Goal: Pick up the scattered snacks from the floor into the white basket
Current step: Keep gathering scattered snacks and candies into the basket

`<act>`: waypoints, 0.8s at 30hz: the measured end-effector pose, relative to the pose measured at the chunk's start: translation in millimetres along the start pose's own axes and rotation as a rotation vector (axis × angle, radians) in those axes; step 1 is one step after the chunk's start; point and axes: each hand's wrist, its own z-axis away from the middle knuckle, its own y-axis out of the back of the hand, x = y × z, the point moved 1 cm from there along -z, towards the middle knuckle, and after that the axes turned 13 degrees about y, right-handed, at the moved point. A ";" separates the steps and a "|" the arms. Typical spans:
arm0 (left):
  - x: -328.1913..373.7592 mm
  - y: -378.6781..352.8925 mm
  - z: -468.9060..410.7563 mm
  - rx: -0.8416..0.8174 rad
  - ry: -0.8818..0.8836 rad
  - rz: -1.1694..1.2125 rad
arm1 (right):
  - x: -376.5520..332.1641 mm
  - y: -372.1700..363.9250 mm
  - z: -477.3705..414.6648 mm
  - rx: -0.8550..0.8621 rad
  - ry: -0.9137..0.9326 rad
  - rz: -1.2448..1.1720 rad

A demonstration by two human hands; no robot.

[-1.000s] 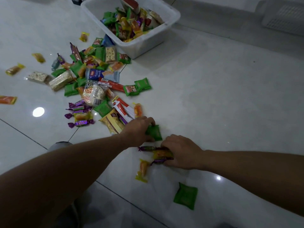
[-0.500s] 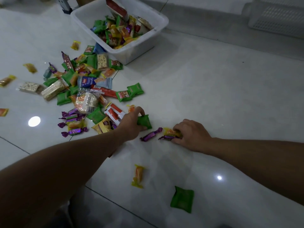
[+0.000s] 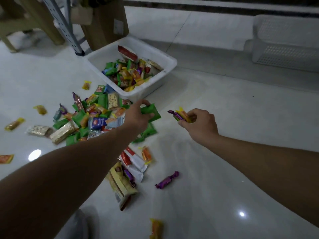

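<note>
Left hand (image 3: 138,116): thumb and fingers pinch a green packet (image 3: 152,112), held off the floor (image 3: 224,104) just in front of the white basket (image 3: 170,63).

Right hand (image 3: 201,123): fingers curled round a purple candy (image 3: 176,116) and an orange-yellow candy (image 3: 184,116), lifted in front of the basket, right of its near corner.

Basket part-filled with mixed wrappers.

Main heap of scattered snacks (image 3: 93,116) lies on the floor at the basket's front left, reaching up to its near wall.

One purple twist candy (image 3: 167,182) lies alone, well in front of the basket.
</note>
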 end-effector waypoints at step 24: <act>37.0 82.3 -205.6 -0.130 -0.118 0.025 | -119.6 -98.2 -230.4 0.250 -0.407 -0.091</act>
